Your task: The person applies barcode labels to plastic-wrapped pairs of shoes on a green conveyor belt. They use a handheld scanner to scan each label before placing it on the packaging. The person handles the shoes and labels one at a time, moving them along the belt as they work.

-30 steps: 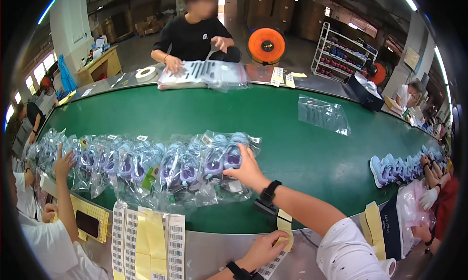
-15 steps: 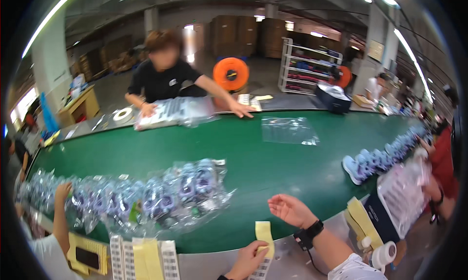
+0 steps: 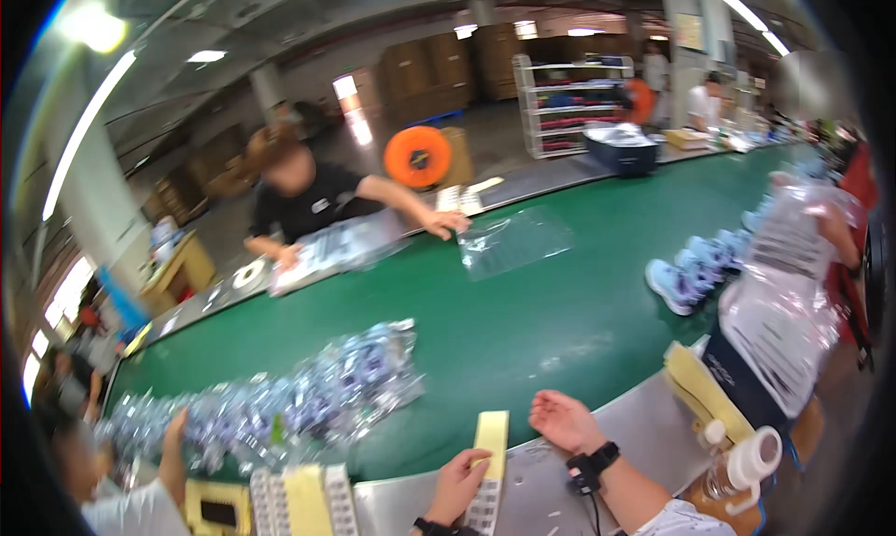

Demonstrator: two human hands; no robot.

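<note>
My left hand (image 3: 459,485) is closed on a strip of labels (image 3: 491,433) at the near edge of the belt. The strip is yellow at its far end and printed white lower down. Just to the right, my right hand (image 3: 565,422) hovers above the belt's near edge, fingers loosely curled and apart, with nothing visible in it. A row of blue-purple shoes in clear bags (image 3: 327,387) lies at the left. Unbagged light-blue shoes (image 3: 674,284) stand in a line at the right.
More label sheets (image 3: 306,503) lie on the metal ledge. Across the green belt (image 3: 523,335), a person's hand touches a clear bag (image 3: 518,242). At right are a box (image 3: 737,373) with plastic bags, yellow sheets (image 3: 705,396) and a bottle (image 3: 747,466). Another person's hand is near the bagged shoes.
My view has tilted and shifted. My right hand's fingers have curled more; my left still holds the label strip. At right, a person's plastic bags are lifted higher. The far clear bag has shifted.
</note>
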